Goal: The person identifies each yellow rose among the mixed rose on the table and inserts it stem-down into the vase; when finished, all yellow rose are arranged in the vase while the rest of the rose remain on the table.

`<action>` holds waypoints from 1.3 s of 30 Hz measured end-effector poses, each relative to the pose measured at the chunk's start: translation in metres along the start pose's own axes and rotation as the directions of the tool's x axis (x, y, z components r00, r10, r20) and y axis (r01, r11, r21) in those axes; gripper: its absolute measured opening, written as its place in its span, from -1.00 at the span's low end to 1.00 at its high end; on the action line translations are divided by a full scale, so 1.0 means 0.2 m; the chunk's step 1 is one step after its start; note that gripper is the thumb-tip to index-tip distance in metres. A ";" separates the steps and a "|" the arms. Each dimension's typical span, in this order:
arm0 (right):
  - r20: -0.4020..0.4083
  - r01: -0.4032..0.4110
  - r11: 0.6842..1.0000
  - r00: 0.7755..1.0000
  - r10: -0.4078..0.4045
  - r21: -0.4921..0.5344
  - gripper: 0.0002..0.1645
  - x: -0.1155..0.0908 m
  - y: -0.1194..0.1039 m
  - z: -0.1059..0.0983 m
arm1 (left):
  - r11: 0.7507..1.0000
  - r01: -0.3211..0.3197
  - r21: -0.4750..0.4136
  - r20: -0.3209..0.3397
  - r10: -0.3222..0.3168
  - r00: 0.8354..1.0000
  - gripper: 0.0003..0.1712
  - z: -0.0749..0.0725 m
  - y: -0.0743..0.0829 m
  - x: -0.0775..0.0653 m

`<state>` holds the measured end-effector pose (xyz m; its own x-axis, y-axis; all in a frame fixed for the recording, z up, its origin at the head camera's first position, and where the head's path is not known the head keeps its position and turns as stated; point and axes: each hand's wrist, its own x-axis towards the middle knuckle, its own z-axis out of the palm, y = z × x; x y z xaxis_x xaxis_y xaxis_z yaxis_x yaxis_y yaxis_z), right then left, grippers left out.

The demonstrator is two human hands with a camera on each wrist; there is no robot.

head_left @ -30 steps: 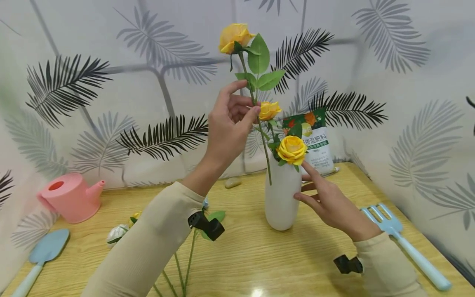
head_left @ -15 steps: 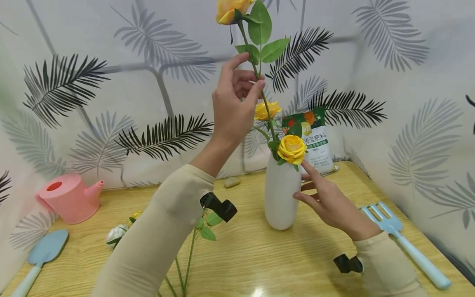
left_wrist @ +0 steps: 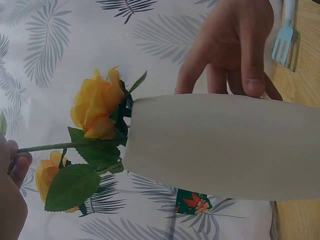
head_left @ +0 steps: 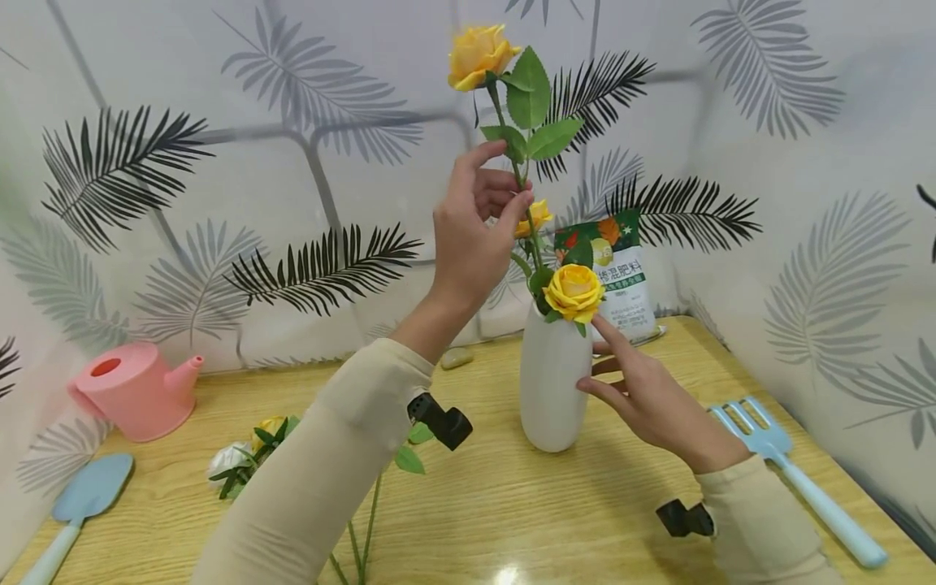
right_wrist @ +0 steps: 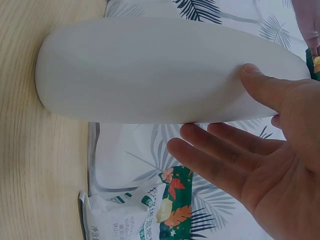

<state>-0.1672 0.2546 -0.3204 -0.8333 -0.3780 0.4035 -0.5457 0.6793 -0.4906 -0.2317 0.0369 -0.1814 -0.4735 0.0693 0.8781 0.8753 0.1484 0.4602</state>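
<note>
My left hand (head_left: 478,211) pinches the green stem of a tall yellow rose (head_left: 481,57) above the white vase (head_left: 556,382). In the left wrist view the stem (left_wrist: 70,145) runs into the vase mouth, its lower end hidden inside. Two other yellow roses stand in the vase: a front bloom (head_left: 574,293) at the rim and a rear bloom (head_left: 536,218) partly behind the stem. My right hand (head_left: 643,398) holds the upright vase by its upper right side. The right wrist view shows the thumb (right_wrist: 260,82) on the vase wall and the other fingertips at its edge.
A fertilizer bag (head_left: 621,280) stands behind the vase, and a stone (head_left: 457,357) lies at the back edge. At left are a pink watering can (head_left: 146,390) and blue trowel (head_left: 95,487); cut flowers (head_left: 232,461) lie by my left sleeve. A blue fork (head_left: 797,479) lies right.
The left hand raised the tall rose, moved it right over the vase and lowered it, so its stem end went from in front of the vase into the mouth. The right hand stayed on the vase.
</note>
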 end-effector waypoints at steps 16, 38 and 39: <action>-0.005 0.000 1.000 1.000 0.000 0.005 0.04 0.00 0.00 0.00 | 0.997 -0.025 0.074 0.050 0.022 0.999 -0.52 0.02 -0.06 -0.23; -0.020 0.047 0.999 0.999 -0.047 0.005 0.06 0.00 0.00 0.01 | 0.998 0.030 0.061 0.065 -0.034 0.997 -0.64 0.04 -0.10 -0.40; -0.020 0.047 0.999 0.999 -0.046 0.006 0.06 0.00 0.00 0.01 | 0.998 0.035 0.058 0.064 -0.039 0.997 -0.65 0.04 -0.10 -0.41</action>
<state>-0.1677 0.2540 -0.3213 -0.8050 -0.3962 0.4416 -0.5845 0.6571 -0.4760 -0.2116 0.0363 -0.2628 -0.5126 0.1260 0.8493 0.8508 0.2082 0.4826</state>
